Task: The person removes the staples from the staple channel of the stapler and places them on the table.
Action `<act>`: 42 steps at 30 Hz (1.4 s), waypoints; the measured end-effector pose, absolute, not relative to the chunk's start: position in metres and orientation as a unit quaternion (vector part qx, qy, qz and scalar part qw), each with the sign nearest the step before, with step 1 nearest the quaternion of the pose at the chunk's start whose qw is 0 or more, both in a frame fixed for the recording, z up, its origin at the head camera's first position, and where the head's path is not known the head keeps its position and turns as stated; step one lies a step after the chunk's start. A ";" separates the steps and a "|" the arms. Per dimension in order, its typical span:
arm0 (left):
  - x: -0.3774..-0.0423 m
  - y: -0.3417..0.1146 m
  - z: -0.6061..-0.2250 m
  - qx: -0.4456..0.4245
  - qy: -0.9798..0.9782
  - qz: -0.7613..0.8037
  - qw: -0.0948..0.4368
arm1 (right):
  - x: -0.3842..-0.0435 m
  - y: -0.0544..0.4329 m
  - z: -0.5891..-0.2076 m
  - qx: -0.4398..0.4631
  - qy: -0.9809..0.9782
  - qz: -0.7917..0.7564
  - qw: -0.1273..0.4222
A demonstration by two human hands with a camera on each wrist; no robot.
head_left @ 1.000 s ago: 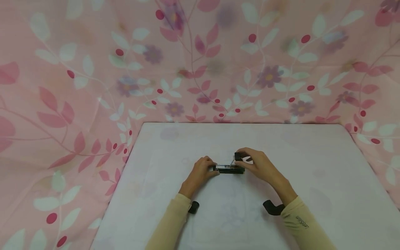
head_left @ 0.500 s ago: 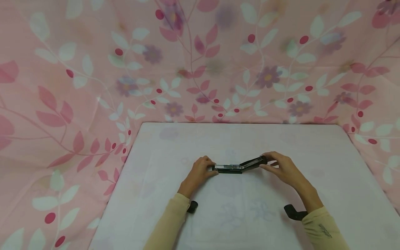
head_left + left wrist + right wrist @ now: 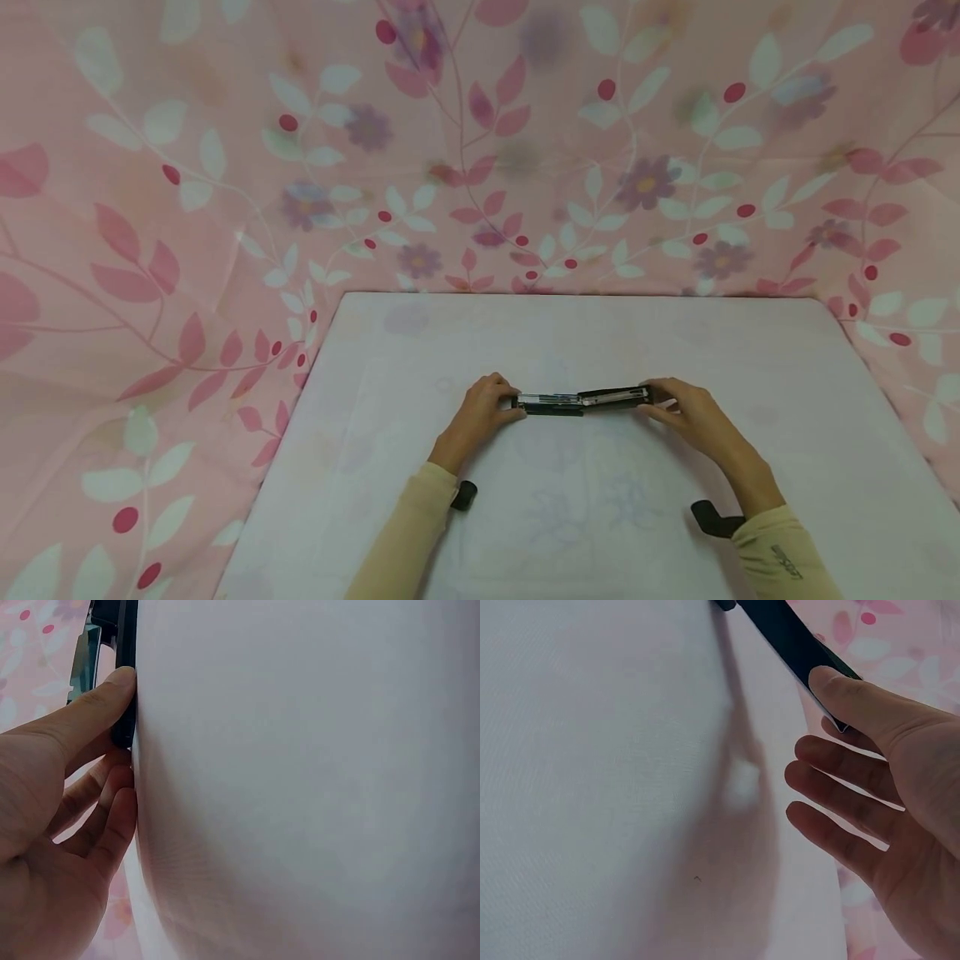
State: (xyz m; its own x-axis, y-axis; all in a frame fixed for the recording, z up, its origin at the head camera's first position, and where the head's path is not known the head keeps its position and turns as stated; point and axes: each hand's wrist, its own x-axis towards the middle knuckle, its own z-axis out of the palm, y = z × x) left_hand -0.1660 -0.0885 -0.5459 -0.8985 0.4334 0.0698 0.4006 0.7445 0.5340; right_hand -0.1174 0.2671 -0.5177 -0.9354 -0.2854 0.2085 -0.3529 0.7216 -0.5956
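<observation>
A black stapler point(image 3: 551, 405) lies unfolded across the middle of the white table, its metal inner parts facing up. My left hand point(image 3: 477, 417) grips the left end of its base between thumb and fingers. In the left wrist view the thumb lies along the black base point(image 3: 126, 697). To the right, the stapler's upper arm point(image 3: 615, 397) is swung far back from the base and slopes slightly up. My right hand point(image 3: 693, 417) pinches the far end of this arm. In the right wrist view its thumb and index finger hold the arm's tip, other fingers spread below.
The white table point(image 3: 405, 350) surrounds the stapler on every side. Behind it hangs a pink floral curtain point(image 3: 480, 167). Black wrist mounts point(image 3: 716, 520) stick out from the inner side of both sleeves.
My right hand has moved right, swinging the stapler's upper arm away from the base and then down to nearly flat. The left hand keeps its grip on the base.
</observation>
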 end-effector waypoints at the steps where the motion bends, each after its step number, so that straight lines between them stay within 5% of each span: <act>1: -0.166 -0.089 -0.546 0.224 0.933 0.280 0.029 | -0.117 0.267 -0.518 0.173 -0.927 0.329 0.052; 21: -0.164 -0.091 -0.546 0.223 0.933 0.283 0.024 | -0.118 0.253 -0.495 0.135 -0.963 0.229 0.041; 28: -0.165 -0.092 -0.547 0.215 0.932 0.291 0.030 | -0.124 0.210 -0.482 0.168 -0.959 0.197 0.118; 42: -0.166 -0.091 -0.545 0.236 0.929 0.285 0.020 | -0.131 0.126 -0.504 0.225 -0.959 0.156 0.076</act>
